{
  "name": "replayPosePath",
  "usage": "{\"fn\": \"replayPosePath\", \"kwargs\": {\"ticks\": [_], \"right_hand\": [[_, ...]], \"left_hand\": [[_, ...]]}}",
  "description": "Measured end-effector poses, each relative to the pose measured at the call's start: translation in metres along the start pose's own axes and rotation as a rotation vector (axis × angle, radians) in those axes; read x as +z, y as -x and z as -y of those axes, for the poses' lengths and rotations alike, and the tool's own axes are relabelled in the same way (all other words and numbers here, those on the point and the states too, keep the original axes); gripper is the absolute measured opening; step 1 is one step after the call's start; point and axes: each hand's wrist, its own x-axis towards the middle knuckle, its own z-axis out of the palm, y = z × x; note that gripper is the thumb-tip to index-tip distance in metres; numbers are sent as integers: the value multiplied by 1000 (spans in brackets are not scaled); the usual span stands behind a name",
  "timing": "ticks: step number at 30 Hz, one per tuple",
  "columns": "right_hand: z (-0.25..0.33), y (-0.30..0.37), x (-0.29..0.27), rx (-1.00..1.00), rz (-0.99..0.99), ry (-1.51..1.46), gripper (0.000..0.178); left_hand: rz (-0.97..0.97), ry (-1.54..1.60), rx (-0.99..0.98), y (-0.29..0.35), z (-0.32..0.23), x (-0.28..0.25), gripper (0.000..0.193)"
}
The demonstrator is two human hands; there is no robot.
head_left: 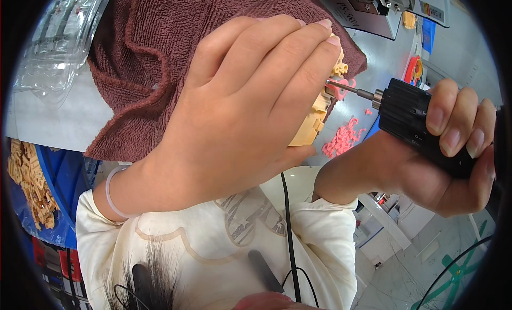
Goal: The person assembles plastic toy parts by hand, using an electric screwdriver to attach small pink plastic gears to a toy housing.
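Note:
My left hand [250, 91] is closed over a yellow moulded plastic part [314, 121], and its fingers and back hide most of it. A small pink plastic piece [341, 89] sits at the part's right edge. My right hand [448, 145] is wrapped round a black electric screwdriver [408, 110], held out to the right. Its metal bit points left and meets the yellow part beside the pink piece. Whether a screw is under the tip is too small to tell. Behind my left hand lies a brown towel [144, 49] on the table.
Loose pink pieces [342, 139] lie heaped on the table near my right wrist. At left, a blue bin [61, 176] holds several yellow parts [32, 182]. Clear plastic trays [58, 43] stand at the far left. A metal machine [368, 11] stands at the back right. A black cable [288, 230] hangs in front of me.

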Motion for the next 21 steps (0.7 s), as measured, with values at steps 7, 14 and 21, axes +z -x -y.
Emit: {"fn": "replayPosePath", "kwargs": {"ticks": [7, 14, 21], "right_hand": [[-1, 6, 3, -42, -157, 113, 16], [-11, 12, 14, -57, -215, 158, 16], [-7, 13, -29, -67, -318, 195, 18]], "left_hand": [[0, 28, -14, 0, -1, 0, 80], [14, 16, 17, 0, 1, -4, 76], [71, 48, 48, -4, -2, -14, 64]]}}
